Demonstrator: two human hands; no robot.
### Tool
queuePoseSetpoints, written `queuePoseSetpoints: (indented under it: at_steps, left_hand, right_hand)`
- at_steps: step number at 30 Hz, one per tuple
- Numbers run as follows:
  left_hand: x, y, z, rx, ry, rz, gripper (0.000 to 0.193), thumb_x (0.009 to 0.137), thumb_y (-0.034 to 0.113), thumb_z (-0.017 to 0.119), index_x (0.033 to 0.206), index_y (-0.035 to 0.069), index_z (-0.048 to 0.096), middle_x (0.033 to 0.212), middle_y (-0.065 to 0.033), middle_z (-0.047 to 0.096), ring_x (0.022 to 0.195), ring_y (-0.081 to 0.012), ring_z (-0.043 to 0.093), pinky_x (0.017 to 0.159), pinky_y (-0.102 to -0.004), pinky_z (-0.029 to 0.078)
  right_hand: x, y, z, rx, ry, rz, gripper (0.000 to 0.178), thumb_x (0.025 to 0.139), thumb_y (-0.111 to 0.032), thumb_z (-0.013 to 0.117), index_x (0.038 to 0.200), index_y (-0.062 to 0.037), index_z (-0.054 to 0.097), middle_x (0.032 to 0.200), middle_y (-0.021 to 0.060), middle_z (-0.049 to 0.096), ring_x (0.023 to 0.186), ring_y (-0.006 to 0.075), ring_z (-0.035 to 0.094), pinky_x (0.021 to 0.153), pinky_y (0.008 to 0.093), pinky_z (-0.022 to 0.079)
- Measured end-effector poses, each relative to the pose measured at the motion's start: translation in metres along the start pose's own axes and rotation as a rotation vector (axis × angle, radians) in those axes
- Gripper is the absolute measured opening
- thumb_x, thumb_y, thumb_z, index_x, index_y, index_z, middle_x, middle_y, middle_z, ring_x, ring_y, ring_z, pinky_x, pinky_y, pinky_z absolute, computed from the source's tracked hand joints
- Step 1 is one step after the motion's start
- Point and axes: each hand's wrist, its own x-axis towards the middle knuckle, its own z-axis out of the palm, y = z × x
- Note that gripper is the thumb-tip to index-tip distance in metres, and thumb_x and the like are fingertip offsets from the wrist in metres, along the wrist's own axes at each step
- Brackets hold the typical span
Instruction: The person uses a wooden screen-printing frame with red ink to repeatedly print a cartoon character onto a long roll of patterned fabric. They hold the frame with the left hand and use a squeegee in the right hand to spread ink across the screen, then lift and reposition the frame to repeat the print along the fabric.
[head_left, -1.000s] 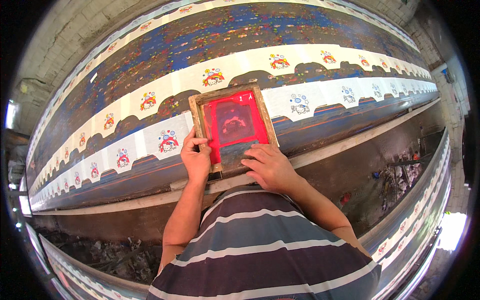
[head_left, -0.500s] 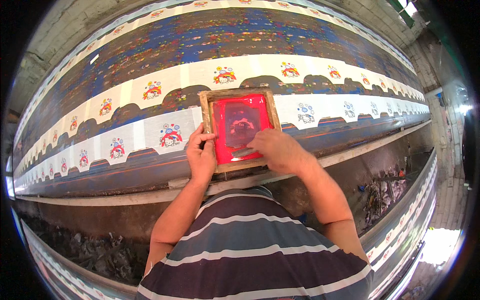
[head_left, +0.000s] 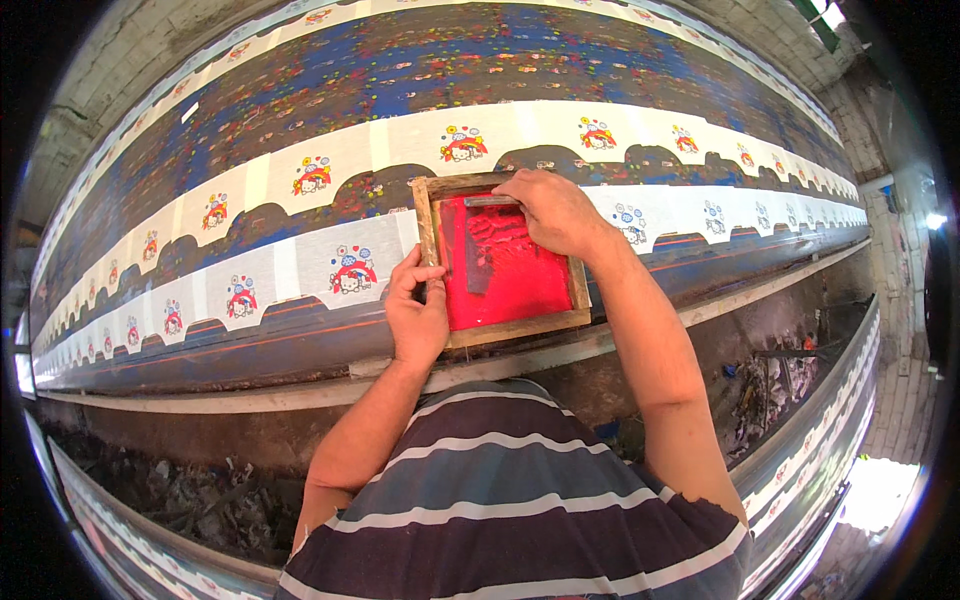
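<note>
A wooden-framed printing screen (head_left: 430, 230) lies flat over the near strip of white fabric (head_left: 300, 265). Wet red ink (head_left: 515, 290) covers most of its mesh, with a darker patch toward the left. My left hand (head_left: 418, 310) grips the left side of the frame, fingers curled over the wood. At the far end of the mesh, my right hand (head_left: 555, 212) is closed on a thin flat squeegee (head_left: 490, 201), which rests in the ink. Left of the screen, the fabric bears a cartoon print with a red arch (head_left: 352, 272).
A second fabric strip (head_left: 395, 150) with fuller-coloured prints runs behind. The long dark table (head_left: 460, 80) is spattered with colour. A pale ledge (head_left: 300, 395) edges its near side. Debris (head_left: 220, 510) lies on the floor below, and another printed table (head_left: 815, 470) stands at the lower right.
My right hand has pushed the squeegee from the near end of the mesh to the far end, and red ink now covers more of it. My left hand keeps its grip on the frame.
</note>
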Motion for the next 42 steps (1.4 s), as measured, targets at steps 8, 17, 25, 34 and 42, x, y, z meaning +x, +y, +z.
queuePoseSetpoints:
  at_steps: [8, 17, 25, 34, 42]
  left_hand:
    - [-0.004, 0.005, 0.002, -0.022, 0.011, 0.030, 0.042, 0.099, -0.014, 0.067, 0.136, 0.003, 0.076, 0.173, -0.0251, 0.054, 0.159, -0.0352, 0.057, 0.130, -0.0441, 0.048]
    - [-0.005, 0.010, 0.003, 0.011, 0.008, 0.015, 0.040, 0.099, -0.010, 0.070, 0.136, 0.003, 0.077, 0.172, -0.0283, 0.057, 0.160, -0.0384, 0.056, 0.131, -0.0468, 0.045]
    - [-0.005, 0.021, 0.000, 0.298, -0.039, 0.075, 0.047, 0.084, -0.012, 0.076, 0.127, 0.007, 0.083, 0.168, -0.0260, 0.061, 0.157, -0.0415, 0.058, 0.132, -0.0487, 0.043]
    - [-0.004, 0.035, 0.013, 0.155, -0.005, 0.029, 0.040, 0.081, -0.017, 0.071, 0.115, 0.003, 0.082, 0.173, -0.0286, 0.055, 0.162, -0.0379, 0.055, 0.133, -0.0459, 0.042]
    - [-0.016, 0.037, 0.104, 0.175, -0.020, 0.104, 0.038, 0.081, -0.016, 0.072, 0.112, 0.004, 0.082, 0.171, -0.0296, 0.057, 0.161, -0.0400, 0.055, 0.132, -0.0456, 0.042]
  right_hand:
    - [-0.056, -0.035, 0.017, -0.039, 0.010, -0.032, 0.044, 0.085, 0.006, 0.072, 0.127, -0.0051, 0.080, 0.125, 0.0158, 0.077, 0.119, 0.0404, 0.070, 0.107, 0.0523, 0.056]
    - [-0.125, -0.089, 0.020, -0.014, -0.006, -0.012, 0.045, 0.085, -0.005, 0.075, 0.129, -0.0063, 0.081, 0.127, 0.0127, 0.076, 0.120, 0.0380, 0.071, 0.104, 0.0530, 0.056]
    - [-0.151, -0.091, 0.016, 0.237, 0.008, 0.003, 0.039, 0.095, -0.015, 0.083, 0.132, -0.0079, 0.079, 0.139, 0.0127, 0.073, 0.133, 0.0401, 0.067, 0.113, 0.0572, 0.054]
    - [-0.212, -0.048, 0.015, 0.516, 0.488, 0.385, 0.043, 0.097, -0.005, 0.086, 0.138, -0.0027, 0.077, 0.145, 0.0220, 0.072, 0.135, 0.0421, 0.069, 0.116, 0.0498, 0.055]
    - [-0.262, 0.015, -0.003, 0.613, 0.529, 0.391, 0.039, 0.100, -0.005, 0.083, 0.138, -0.0025, 0.078, 0.143, 0.0192, 0.075, 0.136, 0.0376, 0.069, 0.119, 0.0471, 0.052]
